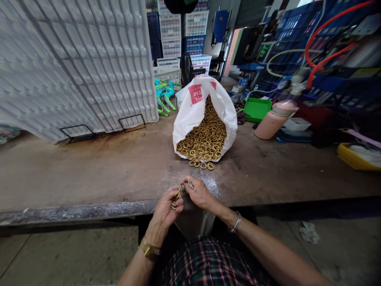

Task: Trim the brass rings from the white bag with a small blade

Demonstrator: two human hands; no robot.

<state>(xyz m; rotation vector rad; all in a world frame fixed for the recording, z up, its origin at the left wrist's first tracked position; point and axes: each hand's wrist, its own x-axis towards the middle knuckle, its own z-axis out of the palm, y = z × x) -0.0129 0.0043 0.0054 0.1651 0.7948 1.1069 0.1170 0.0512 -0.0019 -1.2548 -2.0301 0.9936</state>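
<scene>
Brass-coloured rings (178, 192) sit between the fingers of my left hand (168, 207), which is closed on them at the table's front edge. Close beside it, my right hand (200, 192) is pinched, its fingertips near the rings. A small pale metal piece (190, 185) shows at its fingers; its kind is too small to tell. In front of both hands lies a white plastic bag (186, 119) with its mouth towards me. Many brass rings (208, 135) fill it, and several have spilled onto the wooden table (133, 171) at its mouth.
Stacked white plastic trays (98, 59) stand on the left, with black wire frames (132, 122) at their foot. At the right are a green tray (257, 109), a pink bottle (272, 121) and a yellow container (357, 157). Orange hoses (311, 51) hang above.
</scene>
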